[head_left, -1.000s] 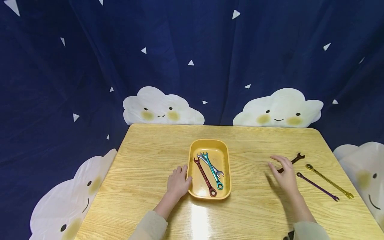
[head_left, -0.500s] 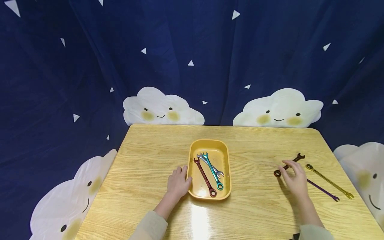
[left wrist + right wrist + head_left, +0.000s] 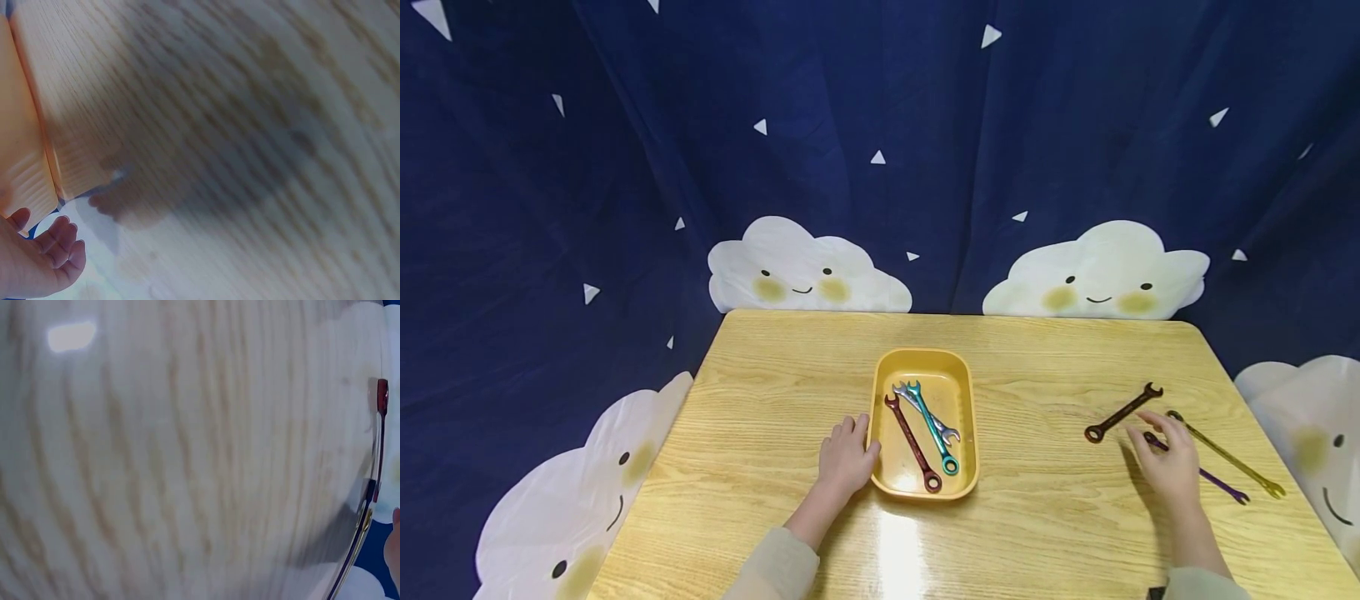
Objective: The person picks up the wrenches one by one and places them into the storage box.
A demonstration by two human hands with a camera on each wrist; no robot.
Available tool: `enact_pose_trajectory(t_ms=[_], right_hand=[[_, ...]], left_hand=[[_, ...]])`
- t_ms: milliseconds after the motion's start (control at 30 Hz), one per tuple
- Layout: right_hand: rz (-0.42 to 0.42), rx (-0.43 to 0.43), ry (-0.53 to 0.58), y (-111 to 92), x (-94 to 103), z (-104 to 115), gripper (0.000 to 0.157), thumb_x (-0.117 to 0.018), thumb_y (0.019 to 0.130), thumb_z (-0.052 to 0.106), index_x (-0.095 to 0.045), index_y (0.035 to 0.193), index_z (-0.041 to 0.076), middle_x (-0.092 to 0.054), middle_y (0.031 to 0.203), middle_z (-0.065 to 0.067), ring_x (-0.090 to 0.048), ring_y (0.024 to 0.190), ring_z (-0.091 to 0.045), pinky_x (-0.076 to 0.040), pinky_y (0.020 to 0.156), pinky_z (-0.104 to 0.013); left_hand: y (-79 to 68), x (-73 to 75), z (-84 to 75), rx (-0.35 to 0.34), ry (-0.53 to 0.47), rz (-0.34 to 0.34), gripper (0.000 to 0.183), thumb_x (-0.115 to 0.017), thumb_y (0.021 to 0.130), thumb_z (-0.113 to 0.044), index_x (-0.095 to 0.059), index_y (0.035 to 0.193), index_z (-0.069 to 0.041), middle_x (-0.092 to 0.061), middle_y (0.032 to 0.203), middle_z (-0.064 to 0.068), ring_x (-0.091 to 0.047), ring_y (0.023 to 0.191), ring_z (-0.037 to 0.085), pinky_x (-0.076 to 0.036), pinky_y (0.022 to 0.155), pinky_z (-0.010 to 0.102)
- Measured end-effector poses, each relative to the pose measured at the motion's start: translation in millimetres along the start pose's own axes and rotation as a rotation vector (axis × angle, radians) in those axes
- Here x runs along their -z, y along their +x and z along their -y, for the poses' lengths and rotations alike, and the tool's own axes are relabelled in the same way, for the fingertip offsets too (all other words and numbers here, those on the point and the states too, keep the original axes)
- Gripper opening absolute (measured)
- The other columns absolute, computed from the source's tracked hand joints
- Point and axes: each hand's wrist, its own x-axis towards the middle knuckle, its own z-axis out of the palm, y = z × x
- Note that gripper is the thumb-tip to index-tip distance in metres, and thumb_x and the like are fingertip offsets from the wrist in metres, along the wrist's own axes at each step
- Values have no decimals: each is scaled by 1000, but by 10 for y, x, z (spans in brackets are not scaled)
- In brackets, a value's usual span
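My left hand [image 3: 846, 457] rests at the left side of the yellow plastic tray [image 3: 973, 454], thumb at its rim and fingers loosely extended beside it. Inside the tray lie a dark red wrench [image 3: 910, 437], a teal wrench [image 3: 934, 429] and a silver wrench [image 3: 951, 435]. Over on the right, my right hand [image 3: 1172, 467] hovers above a purple wrench [image 3: 1223, 486], thumb and fingers apart, covering its middle. A dark brown-red wrench [image 3: 1122, 414] lies just left of the fingertips. To the right is a gold wrench [image 3: 1232, 463], its far end near the fingers.
All of this is on a light wooden table [image 3: 1030, 533] with rounded far corners. Behind it hangs a dark blue curtain [image 3: 820, 183] with white triangles and smiling clouds.
My right hand has moved rightward from the dark brown-red wrench to over the purple one, uncovering the former. My left hand and the tray have stayed in place.
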Motion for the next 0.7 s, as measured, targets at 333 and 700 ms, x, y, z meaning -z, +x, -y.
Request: enact_pose_trajectory(t_ms=[333, 700], right_hand=[[-37, -87, -13, -49, 52, -144, 31, -67, 79, 6, -61, 109, 0, -50, 106, -12, -36, 91, 7, -32, 72, -8], [-51, -134, -86, -46, 127, -308, 33, -68, 78, 5, -61, 111, 2, -54, 109, -15, -41, 90, 2, -28, 79, -12]], left_hand=[[-1, 3, 0, -4, -2, 3, 43, -46, 86, -34, -44, 123, -12, -50, 106, 13, -49, 93, 30, -41, 71, 45], [-1, 7, 6, -6, -7, 4, 44, -45, 86, -34, -44, 124, -12, -51, 107, 14, -49, 93, 30, -41, 71, 45]])
